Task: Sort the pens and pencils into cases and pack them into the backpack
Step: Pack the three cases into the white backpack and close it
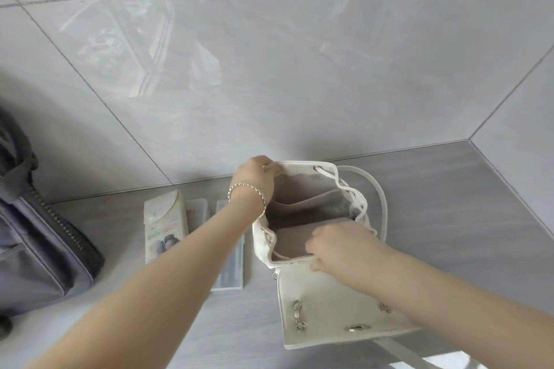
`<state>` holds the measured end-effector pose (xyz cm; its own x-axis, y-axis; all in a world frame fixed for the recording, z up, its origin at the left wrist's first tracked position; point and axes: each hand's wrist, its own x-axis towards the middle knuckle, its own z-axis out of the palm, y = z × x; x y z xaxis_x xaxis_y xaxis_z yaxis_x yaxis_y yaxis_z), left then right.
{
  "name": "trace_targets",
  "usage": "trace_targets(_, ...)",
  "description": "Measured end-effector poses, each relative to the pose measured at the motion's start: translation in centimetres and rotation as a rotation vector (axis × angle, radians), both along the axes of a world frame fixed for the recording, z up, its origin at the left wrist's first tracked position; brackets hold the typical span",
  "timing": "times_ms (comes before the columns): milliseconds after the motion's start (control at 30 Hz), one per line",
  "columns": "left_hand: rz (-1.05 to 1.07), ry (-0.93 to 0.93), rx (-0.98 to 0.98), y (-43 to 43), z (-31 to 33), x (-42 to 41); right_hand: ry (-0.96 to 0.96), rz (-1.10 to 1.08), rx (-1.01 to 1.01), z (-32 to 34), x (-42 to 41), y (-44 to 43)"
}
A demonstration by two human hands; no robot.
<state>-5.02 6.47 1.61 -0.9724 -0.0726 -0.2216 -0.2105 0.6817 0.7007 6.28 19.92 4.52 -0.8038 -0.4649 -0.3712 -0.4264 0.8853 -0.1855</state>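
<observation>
A small white backpack (pixel 335 302) stands on the grey surface with its flap folded down toward me and its mouth wide open, showing a beige lining. My left hand (pixel 254 180) grips the far rim of the opening. My right hand (pixel 335 246) holds the near rim, fingers curled over the edge. Left of the backpack lie a white printed case (pixel 163 225), a clear case (pixel 196 213) partly hidden behind it, and another clear case (pixel 230 269) under my left forearm.
A dark blue-grey bag (pixel 39 234) with a heavy zipper sits at the left edge. A glossy grey tiled wall (pixel 269 69) rises right behind the backpack. A white strap (pixel 379 192) loops behind the backpack's right side.
</observation>
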Motion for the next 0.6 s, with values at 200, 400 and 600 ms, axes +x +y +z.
trace_targets(200, -0.112, -0.057, 0.251, -3.3, 0.1, 3.1, 0.639, -0.258, -0.213, -1.2, -4.0, -0.4)
trace_targets(400, 0.265, 0.06, -0.283, -9.8, -4.7, 6.2, 0.777, -0.292, -0.223, -4.7, -6.1, -0.8)
trace_targets(600, 0.538, -0.315, -0.405, -13.8, -7.8, 7.8, 0.808, -0.483, -0.343, -5.4, -6.5, -0.5)
